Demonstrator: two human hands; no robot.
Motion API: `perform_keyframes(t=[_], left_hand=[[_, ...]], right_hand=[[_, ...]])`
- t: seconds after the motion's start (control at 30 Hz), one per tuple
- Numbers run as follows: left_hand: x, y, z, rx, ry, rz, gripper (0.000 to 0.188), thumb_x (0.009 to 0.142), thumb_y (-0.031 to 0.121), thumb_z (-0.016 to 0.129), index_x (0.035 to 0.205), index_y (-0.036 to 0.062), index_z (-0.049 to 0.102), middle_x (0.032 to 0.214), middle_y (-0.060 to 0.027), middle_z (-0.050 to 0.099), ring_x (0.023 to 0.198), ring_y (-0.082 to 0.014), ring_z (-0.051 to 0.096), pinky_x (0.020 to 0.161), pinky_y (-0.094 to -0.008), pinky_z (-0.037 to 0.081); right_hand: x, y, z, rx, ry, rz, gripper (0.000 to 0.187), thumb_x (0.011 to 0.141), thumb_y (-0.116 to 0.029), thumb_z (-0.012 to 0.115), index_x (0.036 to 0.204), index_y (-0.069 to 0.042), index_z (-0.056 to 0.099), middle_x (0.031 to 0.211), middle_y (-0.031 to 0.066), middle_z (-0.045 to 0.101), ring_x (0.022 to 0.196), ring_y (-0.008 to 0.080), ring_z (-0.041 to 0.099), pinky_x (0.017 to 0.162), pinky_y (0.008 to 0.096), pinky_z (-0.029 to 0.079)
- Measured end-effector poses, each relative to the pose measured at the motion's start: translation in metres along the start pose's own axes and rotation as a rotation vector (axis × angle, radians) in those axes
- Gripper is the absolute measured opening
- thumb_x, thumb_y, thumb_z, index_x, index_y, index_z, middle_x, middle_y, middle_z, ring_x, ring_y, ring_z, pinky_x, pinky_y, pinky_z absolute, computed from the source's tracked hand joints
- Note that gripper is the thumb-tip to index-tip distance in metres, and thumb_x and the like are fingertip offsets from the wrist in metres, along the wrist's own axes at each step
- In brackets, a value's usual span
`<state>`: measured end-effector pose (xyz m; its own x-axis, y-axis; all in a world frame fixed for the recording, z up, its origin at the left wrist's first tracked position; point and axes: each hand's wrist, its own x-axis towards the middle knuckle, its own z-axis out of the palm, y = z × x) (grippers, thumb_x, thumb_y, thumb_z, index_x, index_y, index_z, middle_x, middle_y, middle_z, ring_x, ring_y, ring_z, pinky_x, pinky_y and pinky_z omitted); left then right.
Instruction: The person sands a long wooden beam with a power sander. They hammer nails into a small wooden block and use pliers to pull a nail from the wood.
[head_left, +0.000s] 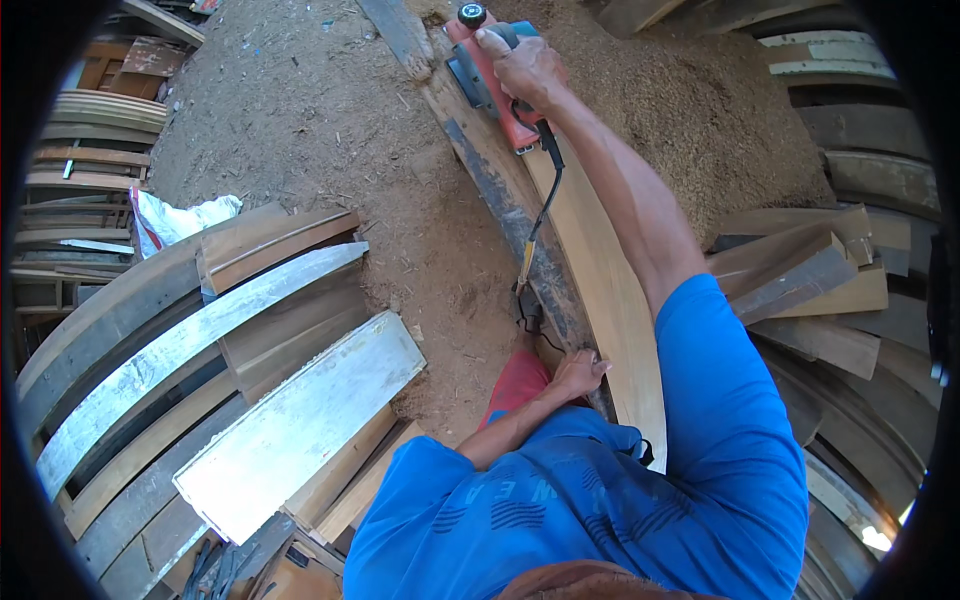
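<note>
Currently, the blue shirt (560,500) of the operator occupies the near side, with the near end of a long, pale wooden board (605,300) close against it. The left hand (580,375) rests beside the left edge of this board, fingers curled; whether they pinch anything cannot be told. The board extends from near to far, alongside a dark, weathered beam (540,255) on its left. To the near left lies a white-faced panel (300,430), set among stacked timber. A black cord (553,152) runs along the beam from the planer toward the left hand. On the right, loose offcuts (800,270) lie across further lengths of wood. On the left, beyond the panel, a white sack (185,220) sits next to the timber. A broad heap of shavings (700,120) covers the ground at the far right. At the far end of the work, the red-and-grey power planer (515,125) is positioned over the board and beam. The right hand (527,72) is closed around its handle; a round black knob (472,14) tops its far end.
</note>
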<state>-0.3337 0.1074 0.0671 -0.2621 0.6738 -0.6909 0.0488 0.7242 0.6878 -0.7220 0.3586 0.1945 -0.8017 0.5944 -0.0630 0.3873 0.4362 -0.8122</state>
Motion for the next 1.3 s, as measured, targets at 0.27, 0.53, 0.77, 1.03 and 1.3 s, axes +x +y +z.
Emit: perform_keyframes(t=[0.27, 0.53, 0.77, 1.03, 1.3], left_hand=[[-0.001, 0.015, -0.018, 0.018, -0.125, -0.051, 0.059, 0.097, 0.049, 0.058, 0.116, -0.0063, 0.067, 0.115, -0.0303, 0.068, 0.111, -0.0470, 0.064, 0.097, -0.0520, 0.049], [-0.005, -0.001, -0.007, 0.109, -0.120, 0.083, 0.050, 0.098, 0.045, 0.057, 0.110, -0.0027, 0.067, 0.114, -0.0281, 0.068, 0.108, -0.0473, 0.064, 0.096, -0.0535, 0.050], [-0.047, -0.031, -0.050, 0.407, -0.583, 0.275, 0.033, 0.096, 0.032, 0.060, 0.102, 0.0026, 0.072, 0.107, -0.0198, 0.074, 0.104, -0.0361, 0.070, 0.091, -0.0460, 0.054], [-0.037, 0.067, -0.001, 0.929, -0.277, 1.007, 0.101, 0.080, 0.050, 0.080, 0.157, 0.0068, 0.031, 0.148, -0.0288, 0.047, 0.132, -0.0472, 0.049, 0.111, -0.0580, 0.037], [-0.031, 0.109, 0.098, 1.836, -0.475, 0.983, 0.142, 0.055, 0.043, 0.097, 0.165, 0.0314, 0.007, 0.165, -0.0291, 0.016, 0.152, -0.0484, 0.018, 0.123, -0.0618, 0.015]], right_hand=[[0.039, 0.018, 0.008, 0.095, 0.131, 0.046, 0.066, 0.091, -0.072, 0.056, 0.078, -0.009, 0.071, 0.062, 0.0036, 0.062, 0.058, 0.0150, 0.063, 0.056, 0.0334, 0.048], [-0.159, 0.062, -0.092, 0.791, 0.125, 0.426, 0.034, 0.105, -0.045, 0.055, 0.100, -0.012, 0.064, 0.066, -0.0063, 0.051, 0.051, 0.0041, 0.046, 0.045, 0.0227, 0.036], [-0.393, 0.145, -0.172, 0.777, 0.518, 0.558, 0.041, 0.105, -0.044, 0.056, 0.117, -0.004, 0.060, 0.069, -0.0046, 0.053, 0.053, 0.0055, 0.049, 0.046, 0.0234, 0.039], [-0.702, 0.140, -0.191, 0.656, 1.133, 0.732, 0.030, 0.104, -0.036, 0.060, 0.103, -0.007, 0.064, 0.063, -0.0040, 0.053, 0.048, 0.0062, 0.050, 0.043, 0.0236, 0.041], [-0.941, 0.072, -0.105, 0.736, 1.849, 0.737, 0.029, 0.102, -0.037, 0.063, 0.090, -0.011, 0.061, 0.061, -0.0035, 0.054, 0.047, 0.0070, 0.052, 0.041, 0.0254, 0.041]])
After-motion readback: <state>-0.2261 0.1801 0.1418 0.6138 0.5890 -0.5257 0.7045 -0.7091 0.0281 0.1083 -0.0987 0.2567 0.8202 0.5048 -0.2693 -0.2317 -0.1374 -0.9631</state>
